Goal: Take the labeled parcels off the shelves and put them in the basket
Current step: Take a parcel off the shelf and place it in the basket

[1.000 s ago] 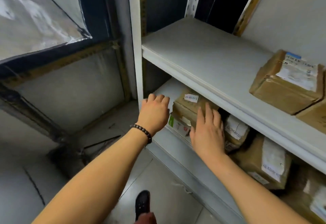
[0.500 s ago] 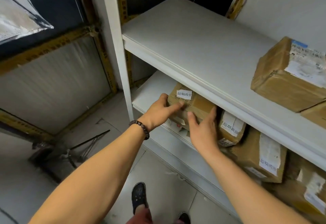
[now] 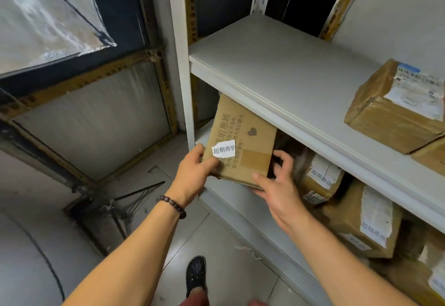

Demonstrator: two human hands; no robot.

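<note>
A flat brown cardboard parcel (image 3: 243, 137) with printed text and a small white label is tilted up at the left end of the lower shelf (image 3: 231, 207). My left hand (image 3: 192, 175) grips its near left corner, thumb on top by the label. At the parcel's near right corner, my right hand (image 3: 277, 185) holds it, thumb along the bottom edge and fingers curled round the right side. More labeled brown parcels (image 3: 320, 180) lie further right on the same shelf. No basket is in view.
The upper shelf (image 3: 272, 69) carries a taped brown box (image 3: 397, 110) at the right. A white upright post (image 3: 180, 55) stands just left of the parcel. On the tiled floor (image 3: 228, 269) below is my black shoe (image 3: 196, 274); dark metal bars (image 3: 130, 199) lie at the left.
Both hands closed on the flat parcel and tipped it up and outward from the lower shelf; its printed top face now shows. The view shifted slightly.
</note>
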